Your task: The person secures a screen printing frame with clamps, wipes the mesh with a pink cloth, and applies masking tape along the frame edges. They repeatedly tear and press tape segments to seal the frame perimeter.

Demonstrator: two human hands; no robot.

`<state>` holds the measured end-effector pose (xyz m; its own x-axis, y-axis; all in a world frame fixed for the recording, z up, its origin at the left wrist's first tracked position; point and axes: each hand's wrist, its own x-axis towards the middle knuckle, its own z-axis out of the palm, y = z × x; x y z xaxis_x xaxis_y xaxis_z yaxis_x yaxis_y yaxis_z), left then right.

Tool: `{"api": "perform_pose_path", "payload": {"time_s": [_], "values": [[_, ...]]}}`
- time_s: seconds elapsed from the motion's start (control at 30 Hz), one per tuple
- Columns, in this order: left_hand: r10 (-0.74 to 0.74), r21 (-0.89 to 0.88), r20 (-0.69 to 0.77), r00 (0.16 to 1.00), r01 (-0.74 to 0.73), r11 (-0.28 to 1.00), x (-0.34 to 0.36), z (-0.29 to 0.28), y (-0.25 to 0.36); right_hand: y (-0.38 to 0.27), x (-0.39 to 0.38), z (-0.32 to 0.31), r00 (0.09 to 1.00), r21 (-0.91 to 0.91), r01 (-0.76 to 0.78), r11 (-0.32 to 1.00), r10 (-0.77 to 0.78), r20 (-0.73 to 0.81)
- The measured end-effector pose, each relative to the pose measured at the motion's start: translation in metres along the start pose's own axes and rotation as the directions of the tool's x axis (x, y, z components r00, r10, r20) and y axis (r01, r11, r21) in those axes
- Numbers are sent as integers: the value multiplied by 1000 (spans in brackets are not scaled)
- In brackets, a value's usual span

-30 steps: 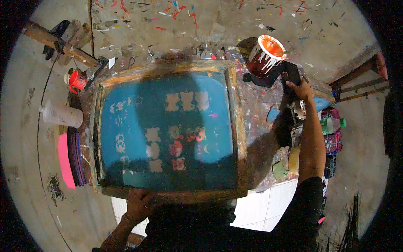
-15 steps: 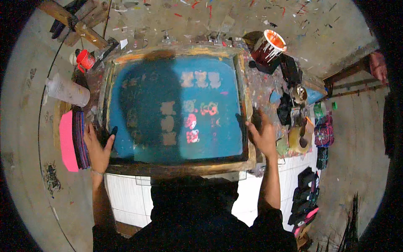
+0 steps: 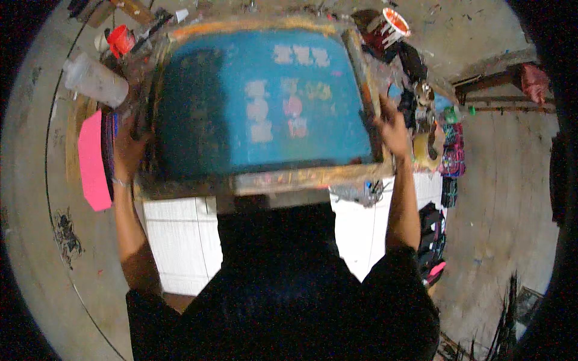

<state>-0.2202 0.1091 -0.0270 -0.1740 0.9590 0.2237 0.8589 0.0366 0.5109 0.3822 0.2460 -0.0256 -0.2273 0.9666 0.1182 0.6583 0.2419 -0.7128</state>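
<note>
A wooden screen-printing frame [image 3: 301,178] with blue mesh [image 3: 259,141] is held between my hands, over a paint-stained work table. Small pale bear-like shapes show in the mesh, a few tinted pink or yellowish. My left hand [image 3: 127,150] is closed round the left rim, blurred and in shadow. At the right rim, my right hand [image 3: 394,131] grips with its fingers partly hidden along the outer side. A dark shadow covers the left part of the mesh. Whatever lies under the frame is hidden.
Left of the frame stand a pink-topped stack of flat pieces [image 3: 93,162], a translucent plastic container [image 3: 96,81] and a red cup [image 3: 121,41]. An orange-stained paint bucket [image 3: 391,27] is at the far right. A tape roll [image 3: 427,150] and dark folded pieces [image 3: 430,225] lie rightward.
The frame has moved away from me in the view and looks larger and tilted, its near rim raised. Both hands have moved with it, and the left has closed on the rim.
</note>
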Motion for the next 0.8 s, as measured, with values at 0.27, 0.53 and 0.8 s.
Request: {"api": "perform_pose_path", "payload": {"time_s": [0.27,0.53,0.8], "values": [[-157,13,185,970,157,987,28,-49,14,-28,28,-23,996,50,34,998,-38,82],[-305,-242,243,921,362,900,11,-14,46,17,4,0,993,-126,86,988,-95,-68],[-46,-243,-108,993,19,970,-16,30,-46,-3,-7,34,993,70,56,996,-48,-106]]}}
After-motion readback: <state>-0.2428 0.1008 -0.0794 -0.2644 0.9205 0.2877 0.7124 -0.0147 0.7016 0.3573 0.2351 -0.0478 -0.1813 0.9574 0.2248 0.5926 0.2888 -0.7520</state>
